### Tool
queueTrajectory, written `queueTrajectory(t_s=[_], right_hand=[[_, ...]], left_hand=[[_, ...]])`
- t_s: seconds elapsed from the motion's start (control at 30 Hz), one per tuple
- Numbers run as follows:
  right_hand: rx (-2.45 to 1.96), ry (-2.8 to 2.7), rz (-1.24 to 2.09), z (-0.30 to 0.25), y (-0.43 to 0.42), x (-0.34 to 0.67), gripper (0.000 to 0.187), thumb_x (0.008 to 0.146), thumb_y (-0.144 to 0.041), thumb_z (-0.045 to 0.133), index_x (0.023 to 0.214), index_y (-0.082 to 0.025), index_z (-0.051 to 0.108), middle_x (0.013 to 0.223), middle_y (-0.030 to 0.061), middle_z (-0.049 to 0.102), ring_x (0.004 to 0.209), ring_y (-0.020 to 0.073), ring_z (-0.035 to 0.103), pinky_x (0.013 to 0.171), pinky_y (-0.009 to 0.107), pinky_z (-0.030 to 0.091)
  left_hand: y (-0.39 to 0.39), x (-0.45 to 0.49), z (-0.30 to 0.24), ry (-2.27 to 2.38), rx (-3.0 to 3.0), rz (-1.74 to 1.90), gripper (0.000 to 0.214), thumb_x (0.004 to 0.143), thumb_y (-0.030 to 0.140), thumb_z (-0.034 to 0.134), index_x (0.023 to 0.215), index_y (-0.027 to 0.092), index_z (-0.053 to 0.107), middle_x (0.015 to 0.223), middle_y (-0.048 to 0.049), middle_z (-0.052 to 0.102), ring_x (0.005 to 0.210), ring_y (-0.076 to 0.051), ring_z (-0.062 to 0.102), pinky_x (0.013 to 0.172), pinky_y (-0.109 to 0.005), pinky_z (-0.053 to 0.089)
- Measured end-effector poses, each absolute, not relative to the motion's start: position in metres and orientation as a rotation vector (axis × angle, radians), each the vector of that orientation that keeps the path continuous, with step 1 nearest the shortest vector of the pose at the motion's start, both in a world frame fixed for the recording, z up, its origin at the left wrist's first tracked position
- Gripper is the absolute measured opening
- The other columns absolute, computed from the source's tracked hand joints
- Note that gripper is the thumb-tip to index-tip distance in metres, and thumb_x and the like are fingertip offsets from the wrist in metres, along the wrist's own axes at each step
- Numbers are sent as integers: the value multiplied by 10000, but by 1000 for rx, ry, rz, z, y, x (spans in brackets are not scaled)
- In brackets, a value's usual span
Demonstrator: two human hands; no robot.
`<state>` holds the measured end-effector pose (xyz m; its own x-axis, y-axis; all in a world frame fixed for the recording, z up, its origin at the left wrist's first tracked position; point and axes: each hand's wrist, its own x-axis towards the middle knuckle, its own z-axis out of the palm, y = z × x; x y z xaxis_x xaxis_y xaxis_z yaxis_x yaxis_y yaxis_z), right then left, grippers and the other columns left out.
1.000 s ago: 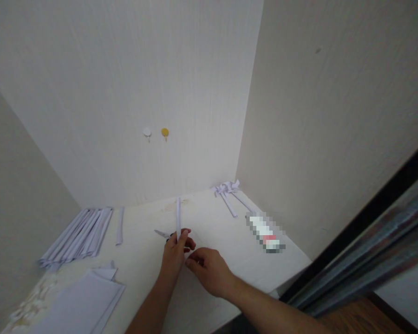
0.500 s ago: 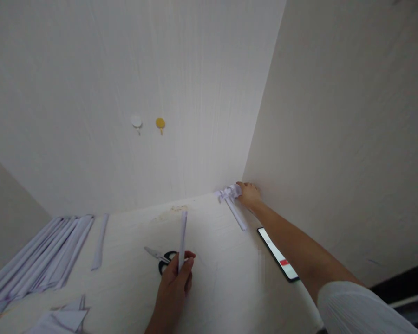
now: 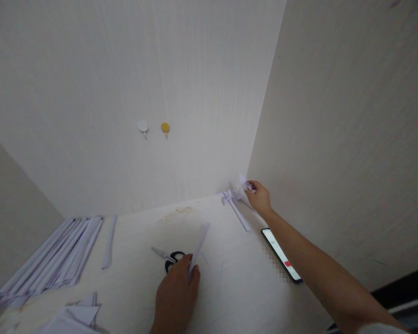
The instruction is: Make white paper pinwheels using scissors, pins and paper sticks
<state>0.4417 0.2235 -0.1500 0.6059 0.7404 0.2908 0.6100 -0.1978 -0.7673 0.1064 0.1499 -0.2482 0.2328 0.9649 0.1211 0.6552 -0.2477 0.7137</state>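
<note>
Since half a second ago the right hand (image 3: 259, 198) has lifted a bit of paper off the folded pile (image 3: 234, 197) at 1 o'clock in the corner, grip pinched on it. The left hand (image 3: 176, 297) keeps its closed grip on a paper strip (image 3: 198, 246), now tilted toward 1 o'clock, by the scissors (image 3: 169, 258) on the tabletop (image 3: 139, 241). Looks like the fetching step; next I'd guess the pieces need bringing together.

You get dim, even, soft light with faint shadows; the wide lens bends the edges, and detail is slightly blurred.
</note>
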Motion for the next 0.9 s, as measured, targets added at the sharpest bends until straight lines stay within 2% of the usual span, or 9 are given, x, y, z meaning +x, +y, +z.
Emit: queueTrajectory(t_s=[0.17, 0.27, 0.33, 0.43, 0.53, 0.6, 0.77, 0.83, 0.9], right_hand=[[-1461, -1018, 594, -129, 186, 373, 280, 946, -323, 640, 1174, -164, 671, 1092, 91, 751, 970, 224, 720, 838, 380, 610], [-1207, -1041, 797, -105, 163, 329, 314, 841, -379, 670, 1070, -169, 709, 1020, 86, 775, 915, 233, 725, 813, 376, 603], [-1068, -1069, 890, -87, 152, 303, 334, 775, -396, 726, 1024, -175, 736, 1000, 85, 781, 918, 244, 717, 817, 375, 591], [-873, -1072, 1010, -63, 141, 271, 319, 760, -357, 793, 1031, -192, 766, 971, 68, 785, 918, 227, 695, 823, 341, 561], [-750, -1115, 1077, -48, 139, 249, 289, 786, -319, 814, 1056, -219, 785, 931, 42, 782, 868, 201, 678, 802, 315, 536], [-756, -1141, 1033, -43, 141, 238, 277, 782, -313, 828, 1043, -228, 793, 899, 28, 777, 833, 190, 670, 765, 298, 527], [-842, -1118, 875, -41, 152, 222, 219, 768, -318, 836, 955, -213, 792, 812, 12, 744, 734, 157, 653, 652, 252, 514], [-881, -1129, 874, -43, 154, 220, 218, 779, -338, 826, 953, -212, 785, 813, 17, 744, 711, 152, 643, 610, 242, 513], [-924, -1173, 893, -44, 154, 219, 241, 797, -361, 816, 990, -220, 785, 838, 23, 750, 738, 157, 650, 600, 236, 523]], left_hand=[[145, 108, -234, 1551, 2127, 746, 409, 846, 312, 583, 1209, 168, 705, 1268, -216, 682, 1152, -391, 656, 963, -539, 507], [148, 100, -192, 1374, 2041, 1085, 298, 873, 326, 606, 1119, 203, 721, 1084, -123, 698, 998, -290, 671, 913, -451, 537], [151, 92, -152, 1257, 1984, 1387, 223, 906, 353, 618, 1055, 225, 723, 989, -77, 688, 890, -239, 653, 810, -383, 546], [154, 79, -97, 1032, 1936, 1703, 175, 937, 319, 651, 1085, 249, 713, 1025, -51, 690, 930, -209, 640, 812, -347, 526], [156, 72, -68, 813, 1876, 1851, 167, 933, 257, 680, 1095, 279, 712, 1086, -40, 689, 1013, -204, 634, 856, -343, 529], [159, 71, -63, 746, 1887, 1873, 255, 905, 221, 711, 1149, 297, 695, 1133, -40, 680, 1073, -214, 630, 895, -357, 534], [175, 71, -68, 803, 2117, 1734, 684, 767, 155, 792, 1391, 301, 552, 1405, -85, 577, 1228, -273, 592, 974, -426, 550], [181, 72, -69, 839, 2105, 1661, 668, 772, 141, 769, 1388, 300, 564, 1425, -87, 579, 1222, -272, 606, 923, -403, 578], [185, 72, -70, 867, 1960, 1589, 516, 815, 166, 735, 1306, 290, 637, 1344, -77, 648, 1136, -251, 660, 820, -343, 605]])
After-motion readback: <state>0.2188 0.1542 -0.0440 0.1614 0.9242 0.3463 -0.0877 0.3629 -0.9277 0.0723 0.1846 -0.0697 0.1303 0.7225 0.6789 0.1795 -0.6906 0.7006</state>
